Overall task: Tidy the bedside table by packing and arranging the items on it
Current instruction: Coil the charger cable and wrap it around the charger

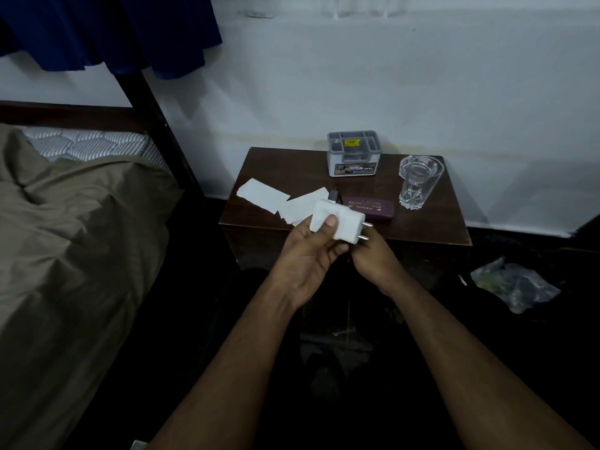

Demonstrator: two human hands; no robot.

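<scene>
My left hand (308,251) grips a white charger plug (337,222) in front of the dark wooden bedside table (431,222), thumb on its top face, metal pins pointing right. My right hand (373,258) is curled just below the pins; what it holds is hidden, possibly a dark cable. On the table lie white paper slips (263,193), a maroon case with gold lettering (373,207), an empty drinking glass (418,181) at the right and a grey compartmented organiser box (354,154) at the back.
A bed with an olive sheet (71,238) fills the left side, its dark post (156,125) close to the table. Blue cloth (113,30) hangs above. A crumpled plastic bag (516,284) lies on the dark floor at the right. A white wall stands behind.
</scene>
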